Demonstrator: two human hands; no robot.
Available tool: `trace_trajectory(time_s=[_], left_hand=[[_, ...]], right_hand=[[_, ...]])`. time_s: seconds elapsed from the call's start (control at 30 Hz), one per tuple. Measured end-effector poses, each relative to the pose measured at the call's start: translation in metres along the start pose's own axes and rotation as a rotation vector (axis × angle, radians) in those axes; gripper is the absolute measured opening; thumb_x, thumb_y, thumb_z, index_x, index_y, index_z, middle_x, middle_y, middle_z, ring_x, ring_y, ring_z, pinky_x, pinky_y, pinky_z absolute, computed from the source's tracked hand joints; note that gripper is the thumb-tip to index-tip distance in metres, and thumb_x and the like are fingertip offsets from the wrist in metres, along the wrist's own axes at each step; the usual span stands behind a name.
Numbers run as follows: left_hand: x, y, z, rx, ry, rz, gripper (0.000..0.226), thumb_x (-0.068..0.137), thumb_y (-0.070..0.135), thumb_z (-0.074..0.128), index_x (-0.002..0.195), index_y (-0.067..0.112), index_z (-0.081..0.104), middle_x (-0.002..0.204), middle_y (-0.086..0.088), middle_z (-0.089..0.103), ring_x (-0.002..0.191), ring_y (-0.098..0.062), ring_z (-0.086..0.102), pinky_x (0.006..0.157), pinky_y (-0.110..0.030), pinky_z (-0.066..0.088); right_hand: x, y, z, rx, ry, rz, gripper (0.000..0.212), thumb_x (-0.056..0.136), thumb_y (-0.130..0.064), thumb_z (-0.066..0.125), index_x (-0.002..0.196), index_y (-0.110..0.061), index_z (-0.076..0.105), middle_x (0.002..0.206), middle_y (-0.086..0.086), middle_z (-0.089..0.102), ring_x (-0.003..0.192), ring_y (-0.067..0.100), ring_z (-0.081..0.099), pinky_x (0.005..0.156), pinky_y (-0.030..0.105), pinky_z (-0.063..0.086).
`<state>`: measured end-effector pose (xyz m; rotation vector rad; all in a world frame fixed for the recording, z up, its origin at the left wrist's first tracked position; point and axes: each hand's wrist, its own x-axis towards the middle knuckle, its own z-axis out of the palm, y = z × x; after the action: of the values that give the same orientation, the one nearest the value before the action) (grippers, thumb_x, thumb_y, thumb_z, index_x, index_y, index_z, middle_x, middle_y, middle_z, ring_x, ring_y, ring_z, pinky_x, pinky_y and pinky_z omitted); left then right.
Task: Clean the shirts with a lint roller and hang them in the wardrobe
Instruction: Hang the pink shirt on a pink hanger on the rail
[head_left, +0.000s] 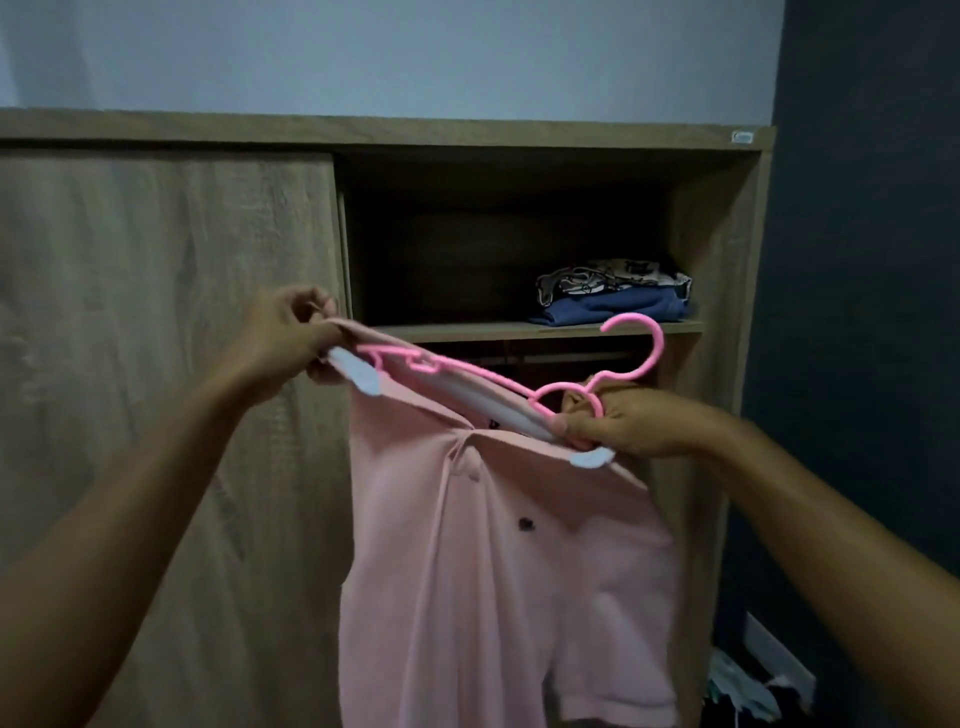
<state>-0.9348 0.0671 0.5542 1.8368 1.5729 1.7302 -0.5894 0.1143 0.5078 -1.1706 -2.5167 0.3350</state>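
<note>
dim, soft indoor light; wardrobe (509, 244) recess deep in shadow, edges slightly bowed.

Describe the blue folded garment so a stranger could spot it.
Look in the wooden wardrobe, open right side, at the shelf. Two folded clothes are stacked there; the blue garment is the plain bottom one, under the patterned piece.

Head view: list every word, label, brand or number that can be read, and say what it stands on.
No text is readable.
Sticker on the wardrobe top edge: too small and blurred.
Neck label in the pink polo shirt: dark, too small.
Chest emblem on that shirt: a dark blob, no letters.
Patterned folded cloth on the shelf: print blurred, no words.
Pink hanger: no marking seen.
</note>
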Motion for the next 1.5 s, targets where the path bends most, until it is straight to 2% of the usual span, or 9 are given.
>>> trace_trajectory(time_s=[0.17,0.3,0.4,0.63,0.83,1.0,1.13,1.33,1.5], left_hand=[[-0.018,-0.006,0.038,0.097,-0.036,0.070,0.016,0.083,-0.003,0.059,0.075,0.010,0.055,0.068,-0.016,0.058,0.049,-0.019,0.058,0.043,-0.029,0.046],[-0.033,-0.004,0.068,0.169,-0.184,0.158,0.008,0.071,0.010,0.058,0.070,0.016,0.052,0.062,-0.009,0.052,0.055,-0.017,0.047,0.050,-0.037,0.044],[-0.040,-0.005,0.076,0.165,-0.215,0.127,0.008,0.067,0.016,0.058,0.066,0.020,0.051,0.057,-0.002,0.051,0.051,-0.015,0.048,0.050,-0.038,0.046],[-0.050,-0.006,0.089,0.121,-0.185,0.116,0.018,0.072,0.014,0.060,0.062,0.023,0.049,0.056,0.002,0.048,0.054,-0.012,0.046,0.055,-0.034,0.044],[-0.057,0.010,0.100,0.073,-0.091,0.194,0.027,0.076,0.010,0.061,0.061,0.021,0.043,0.054,0.003,0.042,0.053,-0.012,0.041,0.052,-0.031,0.039],[-0.057,0.011,0.095,0.041,-0.005,0.207,0.024,0.070,0.023,0.059,0.058,0.019,0.039,0.050,0.009,0.039,0.052,-0.012,0.036,0.051,-0.029,0.034],[-0.067,0.023,0.091,0.150,-0.166,0.180,0.031,0.076,0.013,0.062,0.057,0.018,0.037,0.046,0.009,0.042,0.045,-0.006,0.040,0.048,-0.024,0.037],[-0.085,0.037,0.080,0.204,-0.502,-0.005,0.032,0.091,0.017,0.056,0.061,0.007,0.051,0.048,-0.010,0.056,0.041,-0.023,0.062,0.038,-0.028,0.044],[-0.064,0.021,0.084,0.511,-0.049,0.412,0.036,0.083,0.055,0.051,0.072,0.021,0.054,0.067,0.005,0.056,0.064,-0.017,0.053,0.059,-0.037,0.046]], right_hand=[[0.020,-0.009,-0.008,-0.251,-0.199,0.014,0.033,0.090,-0.056,0.060,0.075,-0.029,0.068,0.081,-0.012,0.062,0.071,0.003,0.056,0.068,0.023,0.044],[0.034,-0.013,-0.010,0.087,0.073,-0.175,0.018,0.080,-0.036,0.080,0.086,-0.021,0.072,0.079,-0.007,0.071,0.069,0.005,0.062,0.066,0.020,0.048],[0.037,-0.017,-0.019,0.431,0.285,-0.201,0.028,0.081,-0.027,0.080,0.085,-0.003,0.066,0.069,-0.004,0.068,0.061,0.003,0.059,0.057,0.016,0.044],[0.034,-0.020,-0.044,0.497,0.190,-0.024,0.021,0.088,-0.029,0.073,0.084,-0.009,0.066,0.061,0.005,0.064,0.041,0.010,0.045,0.036,0.018,0.028],[0.048,-0.021,-0.002,0.490,0.124,0.077,0.028,0.094,-0.024,0.067,0.094,0.003,0.061,0.069,0.017,0.061,0.055,0.029,0.070,0.043,0.026,0.052],[0.049,-0.028,-0.022,0.512,0.461,-0.043,0.031,0.087,-0.026,0.074,0.092,0.004,0.064,0.062,0.018,0.063,0.046,0.029,0.065,0.039,0.027,0.049],[0.056,-0.037,-0.007,0.424,0.380,-0.041,0.032,0.088,-0.028,0.073,0.090,0.002,0.063,0.069,0.023,0.067,0.051,0.033,0.069,0.042,0.029,0.051],[0.052,-0.046,-0.026,0.347,0.507,-0.087,0.027,0.087,-0.032,0.074,0.089,-0.006,0.065,0.065,0.013,0.068,0.047,0.025,0.068,0.043,0.031,0.054],[0.046,-0.062,-0.020,0.298,0.567,-0.168,0.031,0.085,-0.036,0.075,0.087,-0.007,0.064,0.064,0.013,0.069,0.044,0.020,0.067,0.042,0.028,0.053]])
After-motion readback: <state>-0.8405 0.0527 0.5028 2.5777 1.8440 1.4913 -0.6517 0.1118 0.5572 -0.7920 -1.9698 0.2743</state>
